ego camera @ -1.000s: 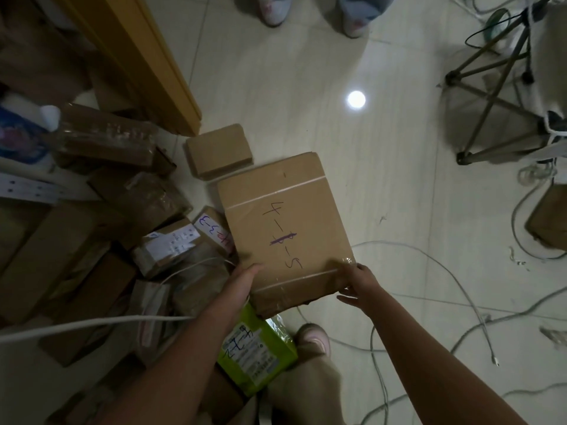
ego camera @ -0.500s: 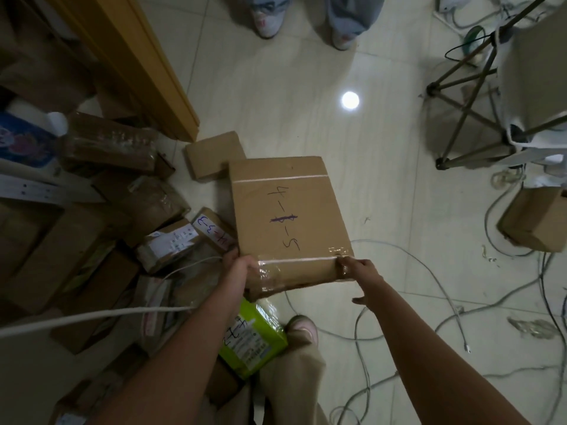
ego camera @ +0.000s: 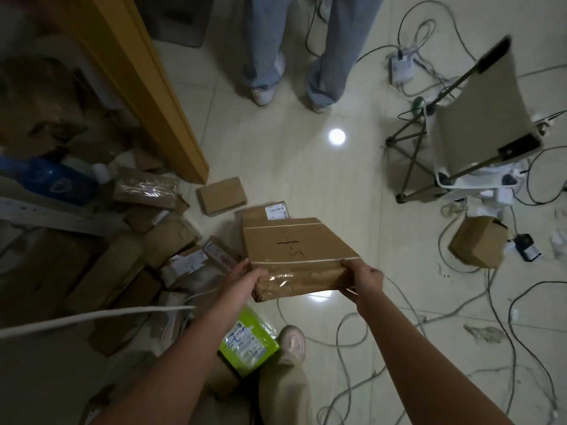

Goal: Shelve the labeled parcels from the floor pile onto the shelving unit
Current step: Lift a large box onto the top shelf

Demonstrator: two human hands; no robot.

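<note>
A flat brown cardboard parcel with handwritten marks and clear tape is lifted off the floor between both hands. My left hand grips its near left corner. My right hand grips its near right corner. The floor pile of brown parcels lies to the left, several with white labels. A lime green parcel sits low under my left forearm. A labeled parcel shows just behind the held one. A metal shelf rail crosses the left edge.
A person's legs stand ahead on the tiled floor. A yellow wooden frame slants at upper left. A folding stand with a board and a small box are at right. Cables trail over the floor. My shoe is below.
The parcel has risen and tilted flatter, its near taped edge now facing me. My view has lifted, showing the person's legs and more of the stand. Both hands keep their hold.
</note>
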